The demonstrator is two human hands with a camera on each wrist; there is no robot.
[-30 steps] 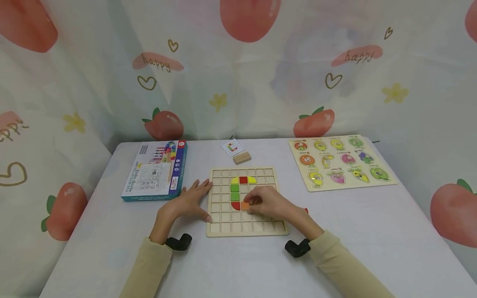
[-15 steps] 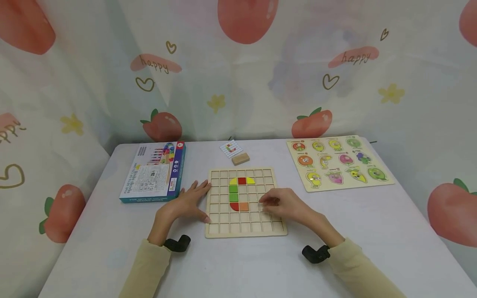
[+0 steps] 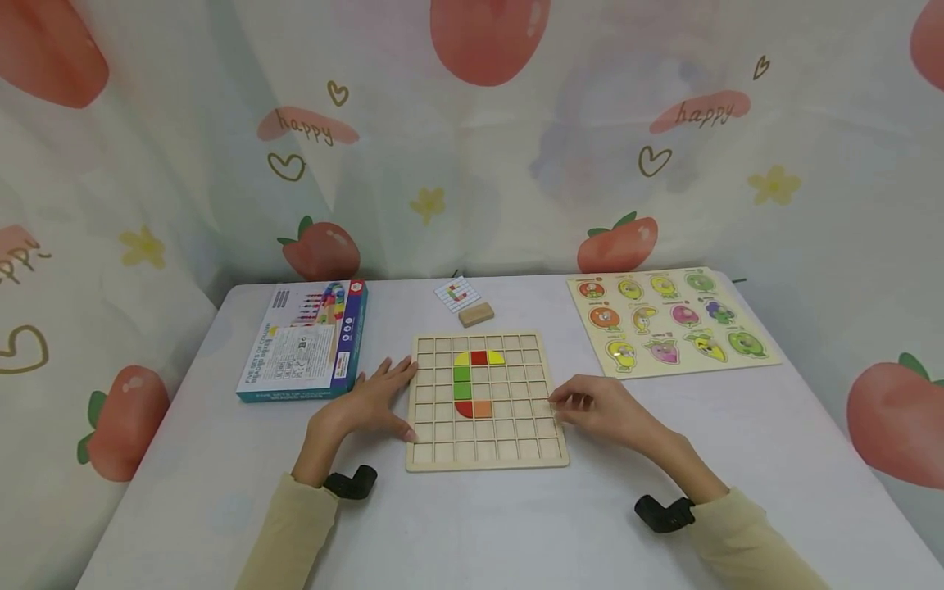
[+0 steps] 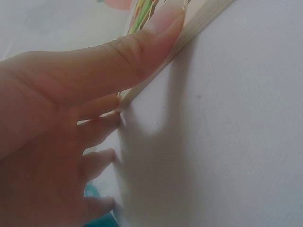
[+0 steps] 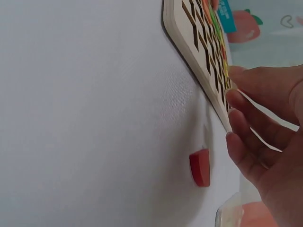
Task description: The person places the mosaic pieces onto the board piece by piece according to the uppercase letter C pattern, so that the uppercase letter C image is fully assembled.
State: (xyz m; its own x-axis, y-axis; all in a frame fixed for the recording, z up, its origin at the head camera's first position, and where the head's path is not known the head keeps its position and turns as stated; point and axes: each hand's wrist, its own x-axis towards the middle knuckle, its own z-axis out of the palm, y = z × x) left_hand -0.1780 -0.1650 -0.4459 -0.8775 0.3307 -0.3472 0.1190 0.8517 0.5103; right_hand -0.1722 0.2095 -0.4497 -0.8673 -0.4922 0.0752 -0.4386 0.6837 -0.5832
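The grid board [image 3: 487, 400] on the bench [image 3: 472, 524] is steadied by the flat, relaxed left hand [image 3: 365, 403]; the empty, loosely open right hand [image 3: 601, 407] nears a red piece [image 5: 200, 167], which might be nudged away.

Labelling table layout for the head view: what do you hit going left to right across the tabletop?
Blue game box → left hand → wooden grid board → right hand → fruit peg puzzle.
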